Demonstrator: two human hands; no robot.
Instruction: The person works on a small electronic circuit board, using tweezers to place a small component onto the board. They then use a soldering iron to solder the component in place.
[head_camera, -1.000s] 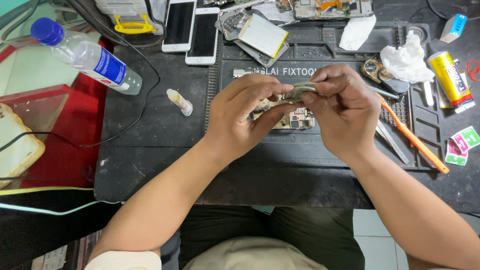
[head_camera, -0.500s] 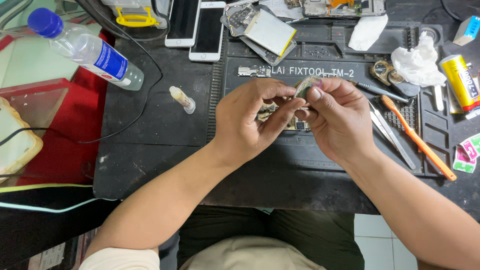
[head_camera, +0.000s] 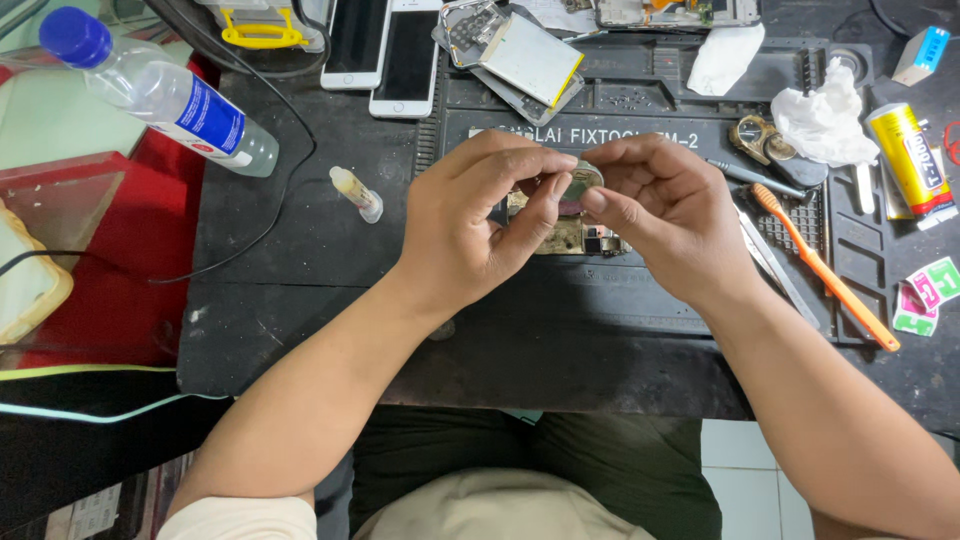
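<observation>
small round part (head_camera: 583, 180) pinched between both hands' fingers (head_camera: 548, 196) (above mat (head_camera: 600, 300))

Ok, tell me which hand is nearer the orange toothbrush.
Right. The right hand is just left of the toothbrush, with only a strip of mat between them. The left hand sits farther left, beyond the right hand, both pinching a small round part.

— Labels and packages, far side of bench?
— Clear plastic bottle (head_camera: 160, 92), blue cap, blue label band with a red edge, lying far left. Yellow tube (head_camera: 910, 160) with a red-and-dark label, far right. Small blue-and-white box (head_camera: 920, 55), top right corner.
— Screens?
— Two white phones (head_camera: 385, 45), dark screens, side by side at top.
— Anything else?
— Green and pink sticker sheets (head_camera: 925, 295), right edge.
</observation>
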